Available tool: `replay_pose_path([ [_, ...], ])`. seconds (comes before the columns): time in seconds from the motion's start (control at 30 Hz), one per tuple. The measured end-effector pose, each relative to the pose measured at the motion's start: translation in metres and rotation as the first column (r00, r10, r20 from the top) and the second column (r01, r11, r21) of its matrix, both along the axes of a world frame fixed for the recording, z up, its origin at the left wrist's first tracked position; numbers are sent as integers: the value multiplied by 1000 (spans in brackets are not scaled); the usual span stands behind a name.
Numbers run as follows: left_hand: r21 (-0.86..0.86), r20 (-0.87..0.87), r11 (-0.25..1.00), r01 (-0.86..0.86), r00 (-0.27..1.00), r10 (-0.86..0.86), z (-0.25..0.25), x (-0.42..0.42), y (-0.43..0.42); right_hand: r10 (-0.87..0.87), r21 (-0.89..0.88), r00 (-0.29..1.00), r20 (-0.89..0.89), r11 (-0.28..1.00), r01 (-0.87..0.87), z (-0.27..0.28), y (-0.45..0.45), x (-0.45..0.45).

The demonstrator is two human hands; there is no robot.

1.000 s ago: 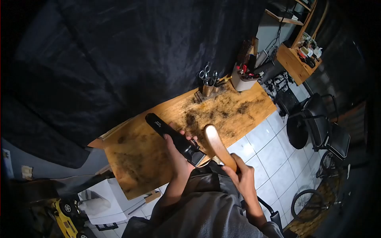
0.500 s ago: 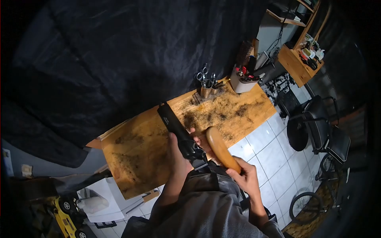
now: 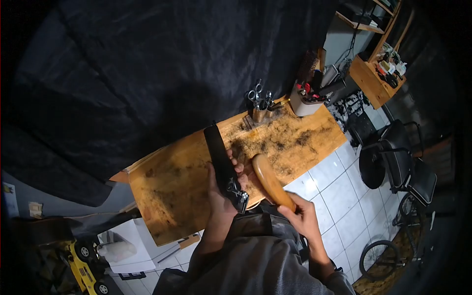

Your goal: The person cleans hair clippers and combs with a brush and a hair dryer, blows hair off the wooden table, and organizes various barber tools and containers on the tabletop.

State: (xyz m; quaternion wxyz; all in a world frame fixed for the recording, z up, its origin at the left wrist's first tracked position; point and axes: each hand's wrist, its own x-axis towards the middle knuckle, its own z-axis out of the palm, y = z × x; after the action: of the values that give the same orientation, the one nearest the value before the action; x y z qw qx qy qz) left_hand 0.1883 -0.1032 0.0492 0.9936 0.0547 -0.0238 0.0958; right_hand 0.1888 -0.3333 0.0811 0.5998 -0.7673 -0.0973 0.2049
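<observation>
My left hand (image 3: 220, 200) is wrapped round a black hair clipper (image 3: 219, 152), its fingertips showing along the right side. The clipper's metal-looking head points down toward my body, and its other end points at the dark curtain. Closed on the lower end of a curved wooden brush (image 3: 268, 178) is my right hand (image 3: 304, 216). The brush's smooth wooden back faces up; its bristles are hidden. Both tools are held above a wooden table (image 3: 187, 216) strewn with dark hair clippings (image 3: 275, 140). A small gap separates the clipper from the brush.
Scissors (image 3: 256, 93) stand in a metal cup at the table's back edge, beside a white bin (image 3: 305, 104) of combs and brushes. A dark curtain (image 3: 147, 73) hangs behind. A black chair (image 3: 396, 147) and a bicycle (image 3: 381, 258) are right; a yellow toy truck (image 3: 81, 268) sits lower left.
The clipper has turned in my left hand, so its head now shows more from the side. My right hand and the brush have hardly moved. The whole view has shifted slightly.
</observation>
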Motion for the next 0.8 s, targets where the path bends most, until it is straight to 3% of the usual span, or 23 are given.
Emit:
replay_pose_path([
  [0.03,21,-4,1000,-10,1000,10,5,1,-1,-47,-49,998,-30,998,45,-1,4,4],
  [0.07,40,-14,999,-17,1000,18,11,0,-2,-64,134,998,20,989,61,-13,5,2],
  [0.1,58,-25,998,-23,999,24,13,-1,-4,11,162,1000,-15,987,-9,-9,5,0],
  [0.13,262,-272,950,-169,932,241,8,7,-6,84,191,995,-47,979,-74,0,3,-3],
  [0.17,241,-209,963,-121,962,173,10,4,-6,155,222,985,-79,966,-134,5,2,-6],
  [0.2,224,-139,972,-72,985,105,18,2,-6,140,70,990,-12,988,-139,0,6,-6],
  [0.23,210,-66,978,-21,997,35,22,-1,-4,99,29,995,-3,995,-99,-1,7,-4],
  [0.27,79,91,993,86,991,-93,8,0,3,61,-13,998,9,998,-61,-1,8,0],
  [0.3,122,-23,991,48,999,-46,2,2,8,27,-52,999,25,998,-26,-2,10,4],
  [0.33,168,-143,986,17,990,7,-3,0,12,-26,105,995,94,994,16,-8,14,2],
  [0.4,242,-320,970,-36,941,115,2,0,8,95,-7,990,106,995,-95,-5,12,-1],
  [0.47,224,-239,972,69,971,-13,5,-1,9,218,-121,969,115,971,-204,-1,10,1],
  [0.5,218,-200,968,124,976,-80,5,-3,11,134,-101,983,122,987,-122,-4,12,2],
  [0.53,150,-21,969,197,980,-197,5,0,17,49,-81,990,129,996,-39,-12,15,6],
  [0.57,226,-113,963,144,986,-120,5,-1,15,-30,-62,990,138,997,38,-20,18,10],
  [0.6,305,-205,948,96,978,-33,5,-4,10,-101,97,981,167,992,86,-26,22,7],
  [0.67,465,-330,883,64,938,106,10,-6,5,40,-11,987,156,999,-38,-12,15,1],
  [0.73,397,-391,916,53,913,116,23,-3,1,178,-118,974,139,980,-162,8,11,-1],
  [0.77,362,-424,931,46,898,121,27,-4,0,102,-132,986,132,988,-85,6,12,1],
  [0.8,355,-265,933,59,963,40,13,-9,8,26,-145,991,128,989,-7,3,15,5],
])
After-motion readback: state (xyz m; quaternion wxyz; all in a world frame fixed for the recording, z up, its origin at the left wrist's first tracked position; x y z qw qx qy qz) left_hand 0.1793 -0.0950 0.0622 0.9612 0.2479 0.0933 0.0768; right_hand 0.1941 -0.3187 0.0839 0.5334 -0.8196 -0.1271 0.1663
